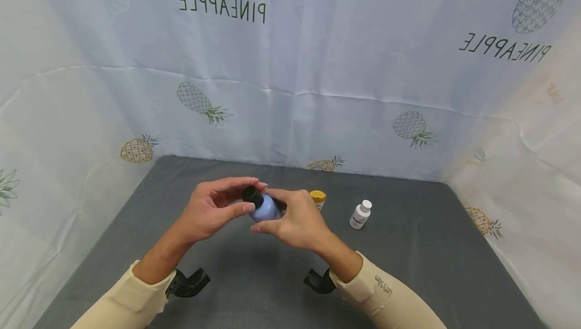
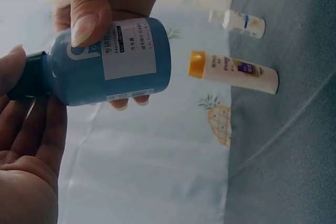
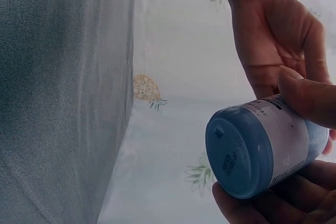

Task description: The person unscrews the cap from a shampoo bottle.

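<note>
Held up above the table is a blue shampoo bottle (image 1: 269, 209) with a black cap (image 1: 251, 195) and a pale printed label (image 2: 129, 51). My right hand (image 1: 300, 219) grips the bottle's body, thumb on one side and fingers around the other. Thumb and fingers of my left hand (image 1: 212, 212) pinch the cap from opposite sides. In the left wrist view the bottle lies sideways across the picture, cap toward the left. Its round base (image 3: 229, 156) faces the camera in the right wrist view, where the cap is out of sight.
Behind my right hand stands a white bottle with a yellow cap (image 1: 318, 197), partly hidden in the head view. Farther right is a small white bottle (image 1: 360, 215). The grey table (image 1: 399, 268) is enclosed by pineapple-printed curtains (image 1: 290, 132) at the back and sides.
</note>
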`<state>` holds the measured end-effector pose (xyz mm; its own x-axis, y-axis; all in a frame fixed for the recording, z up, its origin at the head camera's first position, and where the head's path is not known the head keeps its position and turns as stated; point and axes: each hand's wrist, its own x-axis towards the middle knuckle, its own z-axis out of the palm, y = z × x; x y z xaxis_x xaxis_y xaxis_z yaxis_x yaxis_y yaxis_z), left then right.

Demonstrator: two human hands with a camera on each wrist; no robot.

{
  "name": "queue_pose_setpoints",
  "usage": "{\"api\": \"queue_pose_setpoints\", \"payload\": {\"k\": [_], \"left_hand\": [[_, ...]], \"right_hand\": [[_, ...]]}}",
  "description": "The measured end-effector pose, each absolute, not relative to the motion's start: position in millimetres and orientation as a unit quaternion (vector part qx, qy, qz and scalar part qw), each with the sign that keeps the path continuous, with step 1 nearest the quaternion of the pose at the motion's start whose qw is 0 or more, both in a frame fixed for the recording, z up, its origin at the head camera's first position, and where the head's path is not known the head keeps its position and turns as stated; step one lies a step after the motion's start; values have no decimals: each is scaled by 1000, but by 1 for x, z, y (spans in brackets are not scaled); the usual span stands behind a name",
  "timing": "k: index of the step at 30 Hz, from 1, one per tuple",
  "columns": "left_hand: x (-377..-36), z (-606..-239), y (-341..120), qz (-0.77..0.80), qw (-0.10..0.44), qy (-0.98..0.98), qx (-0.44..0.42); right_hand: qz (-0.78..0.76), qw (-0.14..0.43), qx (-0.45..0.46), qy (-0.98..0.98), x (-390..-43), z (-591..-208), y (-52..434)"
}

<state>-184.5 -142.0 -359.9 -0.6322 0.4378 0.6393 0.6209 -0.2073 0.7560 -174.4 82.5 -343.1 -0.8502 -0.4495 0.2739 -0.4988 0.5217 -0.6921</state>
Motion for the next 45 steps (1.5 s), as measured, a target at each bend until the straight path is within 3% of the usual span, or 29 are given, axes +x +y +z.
{"api": "queue_pose_setpoints", "payload": {"k": [14, 25, 31, 45], "left_hand": [[-182, -363, -133, -643, 129, -667, -353], [-185, -361, -148, -687, 20, -601, -408], [-184, -360, -147, -665, 41, -619, -416], [-180, -357, -139, -635, 91, -694, -326]], "right_hand": [[400, 43, 279, -872, -174, -344, 82], [402, 34, 281, -871, -174, -343, 82], [403, 30, 280, -871, -174, -342, 82], [405, 38, 286, -868, -174, -343, 81]]}}
